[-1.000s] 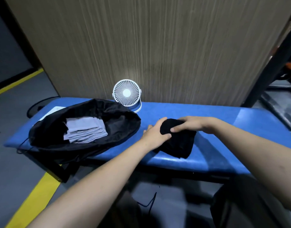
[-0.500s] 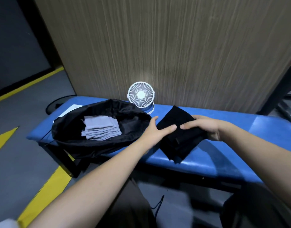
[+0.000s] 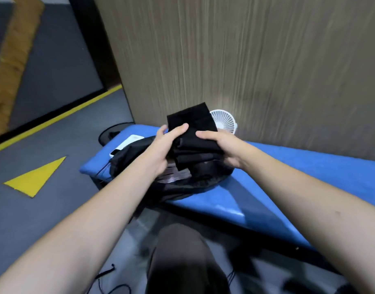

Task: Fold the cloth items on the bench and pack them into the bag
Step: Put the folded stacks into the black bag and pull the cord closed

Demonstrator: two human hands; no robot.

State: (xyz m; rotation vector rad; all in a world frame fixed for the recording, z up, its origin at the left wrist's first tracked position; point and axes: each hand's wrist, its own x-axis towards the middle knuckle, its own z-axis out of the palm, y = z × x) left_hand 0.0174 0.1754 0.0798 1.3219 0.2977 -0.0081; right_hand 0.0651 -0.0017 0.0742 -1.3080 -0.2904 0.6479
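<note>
1. Left hand [image 3: 161,149] and right hand [image 3: 222,147] — each grip closed on the folded black cloth [image 3: 193,132].
2. Cloth was held above the open black fabric bag [image 3: 127,158] — on the blue padded surface [image 3: 288,166].
3. Round white fan [image 3: 223,122] stood behind.

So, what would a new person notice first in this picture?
First the folded black cloth, held up by the left hand and the right hand above the open black bag on the blue bench. Behind it stands a small white fan against the wooden wall.
</note>
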